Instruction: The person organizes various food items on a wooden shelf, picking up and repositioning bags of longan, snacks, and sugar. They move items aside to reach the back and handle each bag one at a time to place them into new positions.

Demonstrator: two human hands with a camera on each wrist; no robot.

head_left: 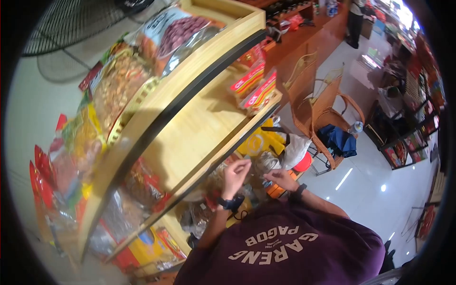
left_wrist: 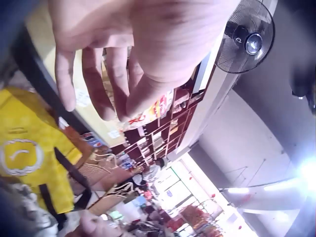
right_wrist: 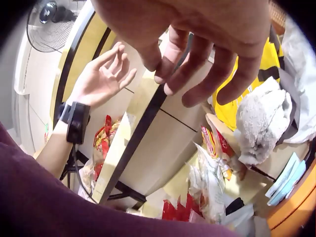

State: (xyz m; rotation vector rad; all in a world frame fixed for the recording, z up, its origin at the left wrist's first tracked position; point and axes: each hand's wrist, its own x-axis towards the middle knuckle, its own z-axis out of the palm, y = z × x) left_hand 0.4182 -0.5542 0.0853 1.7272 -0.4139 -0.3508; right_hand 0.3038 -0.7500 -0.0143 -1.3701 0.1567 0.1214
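Observation:
My left hand [head_left: 235, 176] is raised beside the front edge of the wooden shelf [head_left: 190, 137], its fingers loosely bent around nothing. In the right wrist view the same left hand [right_wrist: 104, 79] shows its palm, with a watch-like band on the wrist. My right hand [head_left: 282, 179] hovers a short way to the right, in front of a white cloth bundle [head_left: 267, 163]. Its fingers [right_wrist: 197, 69] hang relaxed and hold nothing. Behind both hands lies a yellow bag [head_left: 261, 141] with dark straps. Two red-and-yellow packets [head_left: 260, 90] stand at the shelf's far end.
The upper shelf tier carries a bag of nuts [head_left: 118, 83] and a bag of purple pieces [head_left: 180, 35]. More packets [head_left: 156, 244] sit on a lower tier. A wicker chair [head_left: 323, 111] stands beyond, a black fan [head_left: 71, 23] at the upper left.

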